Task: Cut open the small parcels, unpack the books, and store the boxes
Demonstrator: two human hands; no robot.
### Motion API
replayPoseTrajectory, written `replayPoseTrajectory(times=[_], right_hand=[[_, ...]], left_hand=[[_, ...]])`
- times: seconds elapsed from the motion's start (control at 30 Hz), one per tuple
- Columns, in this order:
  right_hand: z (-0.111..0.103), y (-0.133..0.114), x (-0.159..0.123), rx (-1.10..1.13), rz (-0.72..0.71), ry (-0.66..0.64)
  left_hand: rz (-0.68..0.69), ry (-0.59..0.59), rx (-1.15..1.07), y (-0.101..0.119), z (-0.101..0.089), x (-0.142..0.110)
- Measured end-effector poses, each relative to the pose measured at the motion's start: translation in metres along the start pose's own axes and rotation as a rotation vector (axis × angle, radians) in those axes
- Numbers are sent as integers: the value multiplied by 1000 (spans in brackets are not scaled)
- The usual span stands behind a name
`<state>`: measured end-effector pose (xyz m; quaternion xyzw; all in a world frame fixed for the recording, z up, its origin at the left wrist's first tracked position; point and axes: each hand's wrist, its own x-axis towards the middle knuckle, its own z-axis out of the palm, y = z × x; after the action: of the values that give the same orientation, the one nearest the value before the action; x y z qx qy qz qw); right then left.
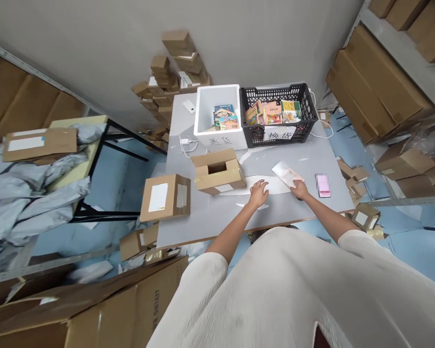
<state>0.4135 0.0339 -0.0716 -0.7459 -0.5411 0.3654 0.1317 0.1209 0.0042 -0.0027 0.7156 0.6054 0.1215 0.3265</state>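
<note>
My left hand (259,193) hovers over or rests on a long white strip of paper (235,190), its fingers apart and nothing in them. With my right hand (299,189) I grip the near edge of a thin booklet (283,171), white and pale pink, tilted over the strip. Something small and dark shows under that hand, too hidden to name. Left of my hands is an opened cardboard box (221,179) with its flaps up. A phone (323,185) with a pink screen lies to the right of my right hand.
At the back of the grey table (203,227) stand a white foam box (217,140) and a black crate (253,137), both holding books. A closed carton (163,198) sits at the left edge. Shelves (402,43), stacked boxes (181,58) and parcels (39,193) surround the table.
</note>
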Motion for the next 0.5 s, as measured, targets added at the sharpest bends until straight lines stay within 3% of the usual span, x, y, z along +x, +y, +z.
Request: replayPoseTrajectory(times=[0.23,0.5], right_hand=[[-7,24,28,-202,-96,-15],[-2,18,40,-311,-145,19]], left_hand=[[-133,-88,-50,22,55,3],[-192,-134,-55,23,77,-2]])
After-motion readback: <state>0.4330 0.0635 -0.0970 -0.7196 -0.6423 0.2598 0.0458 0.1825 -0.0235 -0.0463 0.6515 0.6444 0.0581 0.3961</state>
